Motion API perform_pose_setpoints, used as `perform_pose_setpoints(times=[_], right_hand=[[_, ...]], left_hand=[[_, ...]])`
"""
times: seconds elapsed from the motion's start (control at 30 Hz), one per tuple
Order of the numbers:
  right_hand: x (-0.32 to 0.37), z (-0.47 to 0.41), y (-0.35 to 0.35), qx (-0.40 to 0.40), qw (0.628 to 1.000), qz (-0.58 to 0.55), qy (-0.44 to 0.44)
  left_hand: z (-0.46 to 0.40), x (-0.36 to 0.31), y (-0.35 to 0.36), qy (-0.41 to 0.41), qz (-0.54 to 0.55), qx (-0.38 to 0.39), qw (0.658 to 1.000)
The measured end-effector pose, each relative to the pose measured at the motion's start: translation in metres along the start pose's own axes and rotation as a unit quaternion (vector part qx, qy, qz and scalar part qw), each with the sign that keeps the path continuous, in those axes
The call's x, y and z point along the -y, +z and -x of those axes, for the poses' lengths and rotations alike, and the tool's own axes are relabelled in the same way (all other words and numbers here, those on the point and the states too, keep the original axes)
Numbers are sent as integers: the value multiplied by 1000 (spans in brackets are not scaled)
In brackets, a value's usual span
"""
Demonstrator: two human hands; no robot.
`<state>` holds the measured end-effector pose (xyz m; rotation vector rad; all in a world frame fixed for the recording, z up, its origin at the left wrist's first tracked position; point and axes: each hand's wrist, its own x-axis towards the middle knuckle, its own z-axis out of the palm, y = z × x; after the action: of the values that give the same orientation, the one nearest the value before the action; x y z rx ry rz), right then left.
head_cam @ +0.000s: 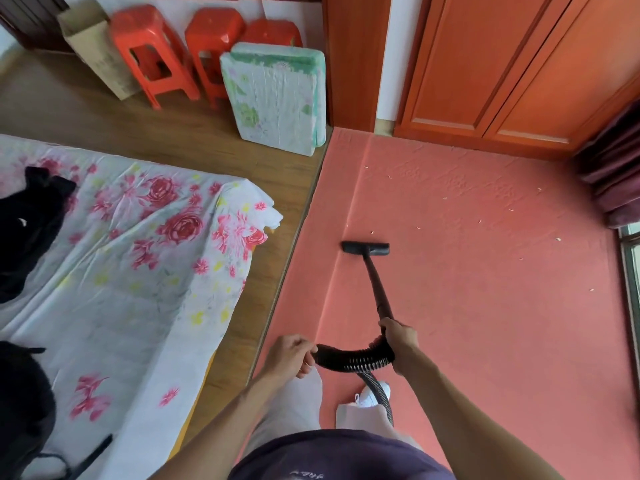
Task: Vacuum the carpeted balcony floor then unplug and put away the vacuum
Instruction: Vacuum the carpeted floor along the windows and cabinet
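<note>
Both hands gripping hose (353,358) (black), nozzle (365,248) on carpet (485,271)

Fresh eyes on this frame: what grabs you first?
The salmon-pink carpet filling the right half, dotted with pale scraps. At centre both hands work a black vacuum: right hand on the wand, left hand gripping the ribbed hose. A rose-print sheet fills the left.

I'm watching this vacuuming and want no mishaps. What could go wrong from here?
1. The hose trails down past the white shoe, so a step forward might snag it or trip the person.
2. Pale scraps lie scattered to the right of the floor head on the pink carpet; a straight pass could miss them.
3. The left hand grips only the hose end while the right hand holds the wand; the sharp bend may kink.
</note>
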<state>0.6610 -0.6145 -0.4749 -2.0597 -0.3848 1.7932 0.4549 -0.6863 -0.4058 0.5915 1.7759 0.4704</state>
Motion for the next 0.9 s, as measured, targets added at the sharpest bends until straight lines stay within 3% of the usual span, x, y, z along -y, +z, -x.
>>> perform_pose_setpoints(times=[0.27, 0.5, 0.67, 0.9], right_hand=[[-25, 61, -34, 5, 999, 8, 31], [-15, 30, -3, 6, 992, 117, -35], [10, 19, 10, 10, 1000, -20, -8], [-20, 34, 0, 9, 999, -34, 32]], left_hand=[[-10, -12, 2, 13, -8, 2, 1000], [-11, -15, 6, 9, -15, 13, 1000], [-9, -15, 0, 9, -8, 5, 1000], [-9, -9, -9, 1, 12, -21, 1000]])
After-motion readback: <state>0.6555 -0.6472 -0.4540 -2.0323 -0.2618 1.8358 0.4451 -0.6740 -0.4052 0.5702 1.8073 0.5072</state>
